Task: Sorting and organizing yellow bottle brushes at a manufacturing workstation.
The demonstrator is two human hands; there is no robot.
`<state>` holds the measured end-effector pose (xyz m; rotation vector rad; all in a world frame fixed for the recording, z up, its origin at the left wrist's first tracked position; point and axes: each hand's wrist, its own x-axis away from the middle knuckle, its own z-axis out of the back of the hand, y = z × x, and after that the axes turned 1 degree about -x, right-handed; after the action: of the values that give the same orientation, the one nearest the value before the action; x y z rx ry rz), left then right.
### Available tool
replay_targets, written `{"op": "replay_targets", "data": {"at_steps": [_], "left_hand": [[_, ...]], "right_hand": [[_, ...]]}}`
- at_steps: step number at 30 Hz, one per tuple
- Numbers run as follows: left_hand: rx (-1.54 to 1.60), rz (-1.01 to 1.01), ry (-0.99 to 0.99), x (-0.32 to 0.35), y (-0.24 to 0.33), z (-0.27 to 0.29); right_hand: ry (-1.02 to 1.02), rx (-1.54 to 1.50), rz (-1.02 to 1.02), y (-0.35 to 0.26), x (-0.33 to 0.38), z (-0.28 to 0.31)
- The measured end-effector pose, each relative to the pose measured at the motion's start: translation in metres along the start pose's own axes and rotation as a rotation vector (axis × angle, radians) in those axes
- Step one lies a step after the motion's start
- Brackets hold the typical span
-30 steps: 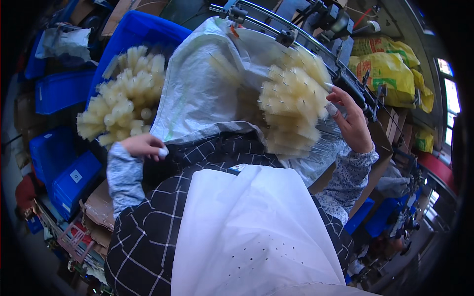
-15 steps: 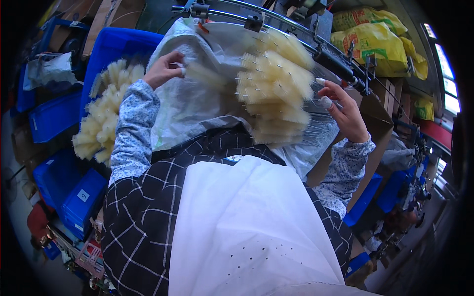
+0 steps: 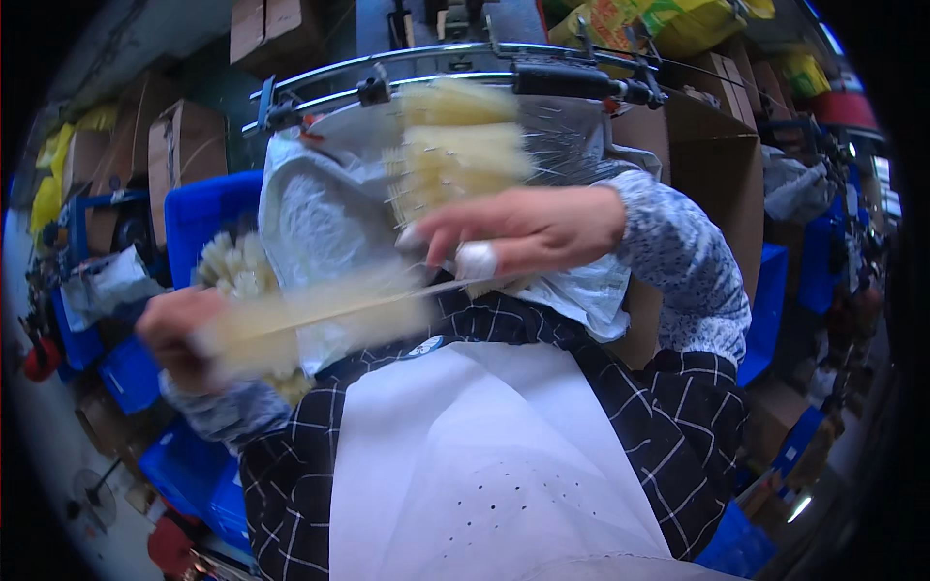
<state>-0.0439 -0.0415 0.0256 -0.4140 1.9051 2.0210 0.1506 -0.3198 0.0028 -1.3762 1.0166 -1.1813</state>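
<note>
the left hand (image 3: 179, 334) at 9 o'clock grips a pale brush (image 3: 320, 320) level, while the right hand (image 3: 523, 232) pinches its wire stem (image 3: 436, 288) to steady it.

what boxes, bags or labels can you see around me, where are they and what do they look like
Cardboard boxes: far left, brown, stacked.
Top box: upper left, brown, taped.
Open carton: right of the rack, brown, tall.
Sacks: top right, yellow and green, printed.
Plastic bag: centre, clear-white, crumpled.
Round label: on the checked apron, small, white and blue.
</note>
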Motion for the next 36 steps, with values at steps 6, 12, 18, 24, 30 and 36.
{"op": "replay_targets", "data": {"at_steps": [6,12,18,24,30,36], "left_hand": [[-0.139,0.102,-0.25,-0.09,-0.063,-0.09],[-0.227,0.086,-0.198,-0.152,-0.106,-0.115],[-0.898,0.347,-0.64,-0.187,-0.152,-0.14],[-1.155,0.558,-0.902,-0.163,-0.161,-0.168],[-1.146,0.514,-0.873,-0.138,-0.171,-0.176],[-1.123,0.52,-0.885,-0.141,-0.173,-0.174]], "right_hand": [[0.215,-0.329,-0.17,0.019,0.026,0.007],[0.474,-0.095,0.007,0.023,0.048,0.054],[1.201,1.336,-0.404,0.094,0.04,0.166],[1.117,1.493,-0.581,0.114,0.011,0.188],[1.104,1.526,-0.508,0.114,0.003,0.193],[1.096,1.536,-0.538,0.116,0.004,0.193]]}}
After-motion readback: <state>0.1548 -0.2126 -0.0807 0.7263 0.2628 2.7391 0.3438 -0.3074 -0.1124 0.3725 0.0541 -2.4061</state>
